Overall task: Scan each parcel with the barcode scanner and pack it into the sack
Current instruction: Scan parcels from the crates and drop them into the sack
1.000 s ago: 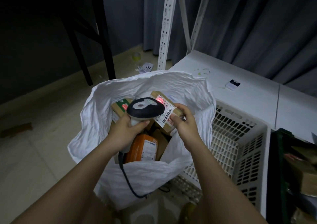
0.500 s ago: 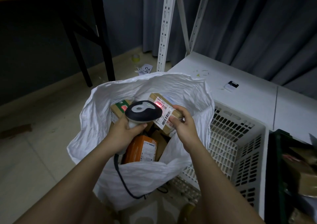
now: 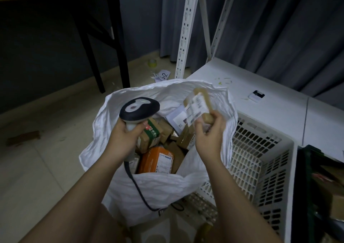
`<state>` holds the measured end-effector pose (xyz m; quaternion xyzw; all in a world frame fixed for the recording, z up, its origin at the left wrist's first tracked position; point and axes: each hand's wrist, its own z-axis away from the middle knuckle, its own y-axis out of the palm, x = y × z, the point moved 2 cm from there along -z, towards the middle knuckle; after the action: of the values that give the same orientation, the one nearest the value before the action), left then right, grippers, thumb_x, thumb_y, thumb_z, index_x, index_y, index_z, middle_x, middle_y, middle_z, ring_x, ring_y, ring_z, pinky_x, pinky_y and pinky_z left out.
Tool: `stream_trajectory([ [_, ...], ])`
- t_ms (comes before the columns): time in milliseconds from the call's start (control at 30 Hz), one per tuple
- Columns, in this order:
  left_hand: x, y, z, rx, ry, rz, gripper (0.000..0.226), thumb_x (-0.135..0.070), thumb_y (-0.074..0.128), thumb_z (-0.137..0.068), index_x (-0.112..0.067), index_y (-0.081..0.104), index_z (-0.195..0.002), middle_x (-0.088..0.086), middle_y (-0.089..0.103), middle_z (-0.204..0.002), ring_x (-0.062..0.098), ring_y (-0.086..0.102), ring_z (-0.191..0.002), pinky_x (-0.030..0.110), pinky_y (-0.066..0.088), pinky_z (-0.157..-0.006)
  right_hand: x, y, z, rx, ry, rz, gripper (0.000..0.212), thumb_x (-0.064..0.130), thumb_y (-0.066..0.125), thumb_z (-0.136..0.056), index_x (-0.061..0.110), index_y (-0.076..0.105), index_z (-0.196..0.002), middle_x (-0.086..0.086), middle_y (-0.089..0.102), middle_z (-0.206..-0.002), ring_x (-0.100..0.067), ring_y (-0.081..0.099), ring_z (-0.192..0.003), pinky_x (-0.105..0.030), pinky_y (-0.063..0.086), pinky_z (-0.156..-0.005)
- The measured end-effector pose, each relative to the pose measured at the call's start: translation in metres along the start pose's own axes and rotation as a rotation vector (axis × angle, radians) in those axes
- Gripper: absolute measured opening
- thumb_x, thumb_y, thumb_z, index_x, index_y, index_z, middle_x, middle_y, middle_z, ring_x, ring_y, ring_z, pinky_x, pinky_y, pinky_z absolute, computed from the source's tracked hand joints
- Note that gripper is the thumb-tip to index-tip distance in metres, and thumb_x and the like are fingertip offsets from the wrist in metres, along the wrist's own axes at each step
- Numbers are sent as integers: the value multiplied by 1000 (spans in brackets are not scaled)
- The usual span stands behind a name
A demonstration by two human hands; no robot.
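An open white sack (image 3: 163,192) stands in front of me, holding several parcels, among them an orange one (image 3: 157,160) and a brown box with a green label (image 3: 150,134). My left hand (image 3: 126,134) grips the handle of the black-and-white barcode scanner (image 3: 139,108) over the sack's left side; its cable trails down the sack's front. My right hand (image 3: 210,133) holds a small brown parcel (image 3: 200,105) with a white label, tilted up above the sack's right rim. Parcel and hand look motion-blurred.
A white perforated plastic crate (image 3: 260,161) sits right of the sack against a white cabinet (image 3: 260,86). A dark bin with more parcels (image 3: 323,187) is at the far right. White slotted shelf posts (image 3: 185,28) and a black-legged yellow table (image 3: 104,38) stand behind.
My right hand has pulled the small parcel up and to the right, away from the scanner; the red scan light is gone from the label. The scanner moved slightly left.
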<state>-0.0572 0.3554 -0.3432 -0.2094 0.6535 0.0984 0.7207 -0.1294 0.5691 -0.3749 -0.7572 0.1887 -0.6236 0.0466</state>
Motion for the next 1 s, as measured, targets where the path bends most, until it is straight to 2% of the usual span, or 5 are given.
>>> stream_trajectory([
  [100, 0, 0, 2, 26, 7, -21, 48, -26, 65, -88, -19, 49, -133, 0, 61, -120, 8, 59, -101, 14, 43, -72, -4, 7, 20, 826, 200, 496, 40, 25, 48, -100, 20, 45, -140, -4, 52, -138, -25, 51, -125, -30, 43, -96],
  [167, 2, 2, 3, 45, 2, -23, 49, -27, 66, -88, -19, 50, -133, 3, 62, -121, 17, 59, -109, 20, 45, -78, -7, 9, 34, 1081, 234, 702, 42, 17, 43, -102, 13, 43, -143, -10, 48, -143, -27, 47, -128, -27, 39, -98],
  [433, -20, 34, 38, 120, 68, 44, 40, -19, 66, -89, -26, 51, -125, -13, 59, -110, 2, 55, -101, 23, 42, -92, 9, -38, 33, 548, 175, 256, 28, 16, 45, -101, 19, 60, -125, 2, 57, -107, -14, 57, -96, -3, 39, -59],
  [733, -85, 155, 116, 385, 209, 139, 53, -10, 67, -88, -13, 46, -136, -7, 55, -121, 5, 50, -110, -6, 38, -72, -4, -223, 90, 95, 345, -39, 15, 21, 53, -100, 26, 62, -111, 0, 64, -113, -15, 65, -101, -33, 56, -86],
  [1000, -101, 267, 207, 759, 256, 165, 54, -8, 69, -85, -21, 45, -132, -11, 56, -121, -3, 55, -107, 7, 44, -88, -39, -367, 159, -274, 329, 45, 12, 22, 59, -96, 18, 69, -101, 3, 68, -98, -14, 64, -94, -31, 55, -80],
])
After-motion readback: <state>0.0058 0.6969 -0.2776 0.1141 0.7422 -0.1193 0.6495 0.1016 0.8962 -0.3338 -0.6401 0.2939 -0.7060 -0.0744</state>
